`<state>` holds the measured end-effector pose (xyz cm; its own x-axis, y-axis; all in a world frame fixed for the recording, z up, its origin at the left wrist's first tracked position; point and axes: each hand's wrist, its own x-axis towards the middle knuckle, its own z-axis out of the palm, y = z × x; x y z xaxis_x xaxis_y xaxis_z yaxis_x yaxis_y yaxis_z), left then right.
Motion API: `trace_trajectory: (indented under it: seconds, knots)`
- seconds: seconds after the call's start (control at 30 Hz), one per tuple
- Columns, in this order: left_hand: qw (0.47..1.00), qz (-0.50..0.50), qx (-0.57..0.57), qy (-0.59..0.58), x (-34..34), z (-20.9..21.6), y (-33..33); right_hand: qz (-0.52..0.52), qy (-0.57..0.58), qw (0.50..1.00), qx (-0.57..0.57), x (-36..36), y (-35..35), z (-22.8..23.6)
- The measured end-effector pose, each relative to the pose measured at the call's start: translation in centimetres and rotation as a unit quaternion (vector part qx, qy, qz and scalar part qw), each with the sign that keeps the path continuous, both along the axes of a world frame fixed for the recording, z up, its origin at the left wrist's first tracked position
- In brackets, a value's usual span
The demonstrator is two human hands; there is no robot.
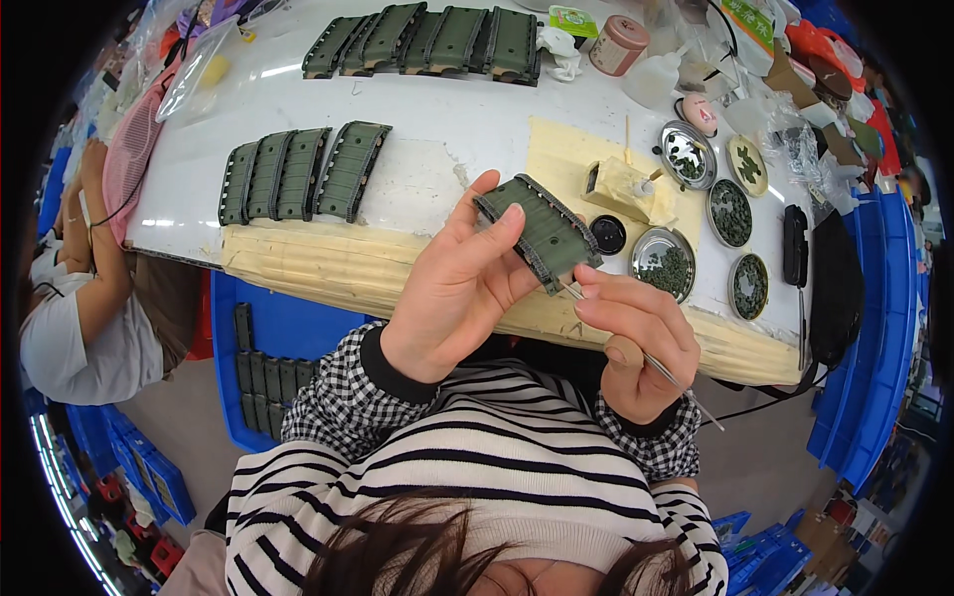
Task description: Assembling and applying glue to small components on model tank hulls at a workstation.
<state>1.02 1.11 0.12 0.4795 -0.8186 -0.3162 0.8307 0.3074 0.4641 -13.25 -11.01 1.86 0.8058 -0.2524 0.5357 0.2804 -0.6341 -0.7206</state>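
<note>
My left hand [437, 293] grips a curved dark green plastic panel [535, 230] with studded dark edges, its thumb on the upper face. Between the fingers of my right hand [641, 333] is a thin metal pick [708, 412], its tip at the panel's lower corner. Whether the tip touches the panel is too small to tell. Just past the panel are a small round black cap [608, 234] and a metal dish of small green pieces [663, 266].
Similar panels stand in a far row [422, 42] and a nearer left group [298, 171]. Several small dishes [730, 213] and a paper-wrapped block [636, 189] occupy the right. A blue crate [231, 372] with dark parts sits below the table's padded edge [328, 260]. Another person's arm [97, 228] is at left.
</note>
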Motion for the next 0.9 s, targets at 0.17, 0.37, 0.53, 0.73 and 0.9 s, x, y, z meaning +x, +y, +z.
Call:
trace_trajectory:
  seconds: [0.17,0.37,0.53,0.73,0.9]
  knots:
    - [1.000,-0.008,-0.025,-0.008,0.0,-0.1,0.2,0.010,0.005,0.999,-0.032,-0.2,-0.1,0.2]
    - [0.998,-0.012,-0.056,-0.011,-0.1,0.0,0.1,0.005,0.006,0.997,-0.078,-0.3,0.5,0.6]
    - [0.998,-0.006,-0.065,-0.013,-0.3,0.0,-0.1,-0.011,0.005,0.996,-0.088,-0.4,0.8,0.6]
    - [0.998,0.005,-0.062,-0.027,-0.4,0.1,0.0,0.006,0.006,0.995,-0.103,-0.4,0.6,0.8]
    - [0.998,0.001,-0.058,-0.023,-0.3,0.1,0.0,0.011,0.008,0.995,-0.098,-0.2,0.6,1.1]
